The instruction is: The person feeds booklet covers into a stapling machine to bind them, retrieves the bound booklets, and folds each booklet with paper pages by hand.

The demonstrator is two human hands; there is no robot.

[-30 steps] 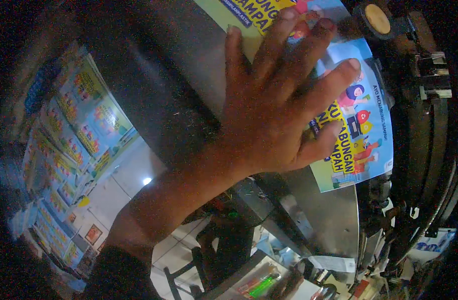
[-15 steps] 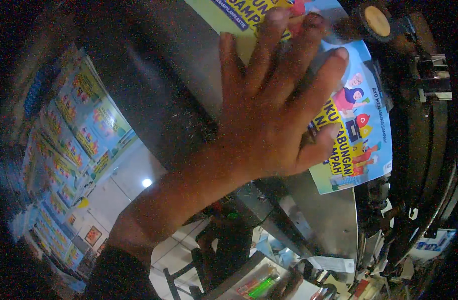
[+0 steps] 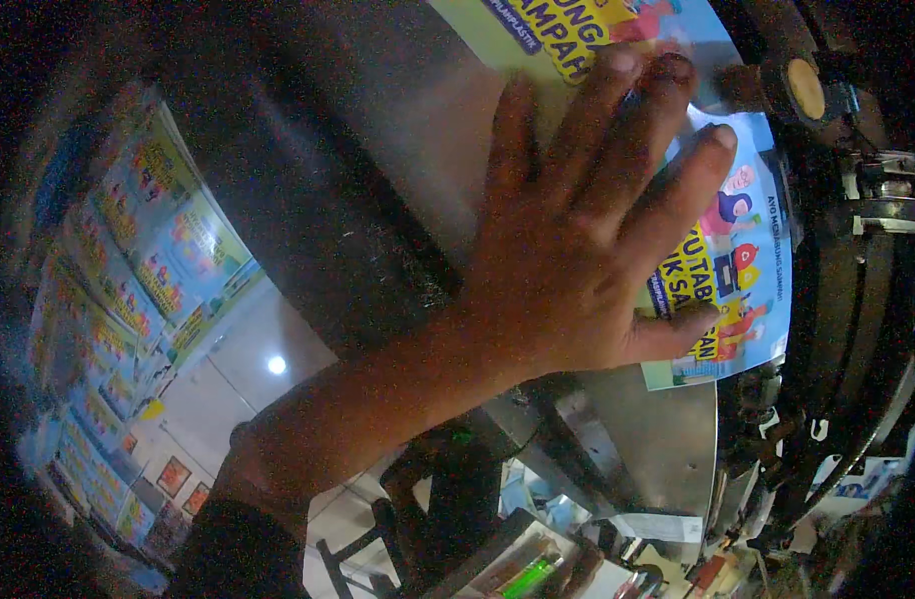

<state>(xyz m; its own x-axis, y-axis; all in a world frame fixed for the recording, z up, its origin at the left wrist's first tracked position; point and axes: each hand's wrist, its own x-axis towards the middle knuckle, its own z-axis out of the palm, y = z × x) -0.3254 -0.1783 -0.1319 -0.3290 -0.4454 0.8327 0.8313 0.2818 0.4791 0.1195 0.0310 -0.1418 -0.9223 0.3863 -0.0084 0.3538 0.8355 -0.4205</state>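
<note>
Printed sheet (image 3: 722, 265) lies flat on the metal plate (image 3: 667, 449), long axis running away from the person, directly under the left hand (image 3: 567, 270), fingers (image 3: 677, 190) splayed, pressing, gripping nothing.

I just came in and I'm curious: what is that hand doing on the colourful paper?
A person's left hand lies flat, fingers spread, on a stack of colourful printed sheets with cartoon figures. The stack sits on the shiny metal table of a machine. More printed sheets of the same kind lie in rows off to the left. The other hand is not in view.
</note>
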